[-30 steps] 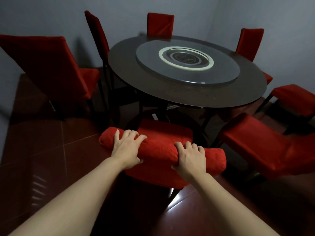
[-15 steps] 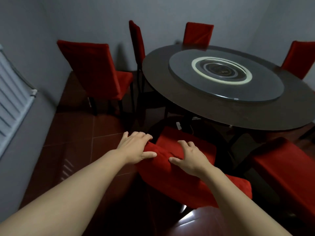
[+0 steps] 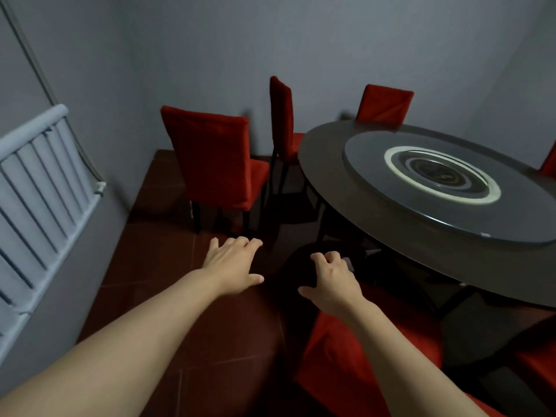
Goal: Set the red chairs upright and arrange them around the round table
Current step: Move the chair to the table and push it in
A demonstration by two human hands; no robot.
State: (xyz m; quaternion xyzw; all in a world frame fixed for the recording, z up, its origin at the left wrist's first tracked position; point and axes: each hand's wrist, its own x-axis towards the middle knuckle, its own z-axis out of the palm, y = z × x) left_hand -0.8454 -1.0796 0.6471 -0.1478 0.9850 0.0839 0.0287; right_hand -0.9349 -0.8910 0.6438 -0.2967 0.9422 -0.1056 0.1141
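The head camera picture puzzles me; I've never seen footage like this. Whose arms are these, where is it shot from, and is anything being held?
There is no machine here: a person wears a wide-angle camera on the head, looking forward and down, so you see their own bare arms. The left hand and the right hand are both stretched out with loose fingers, holding nothing. Under the right arm lies a near red chair. Ahead stands a dark round table with a glass turntable on top. Another red chair with a tall back stands upright left of the table, away from it.
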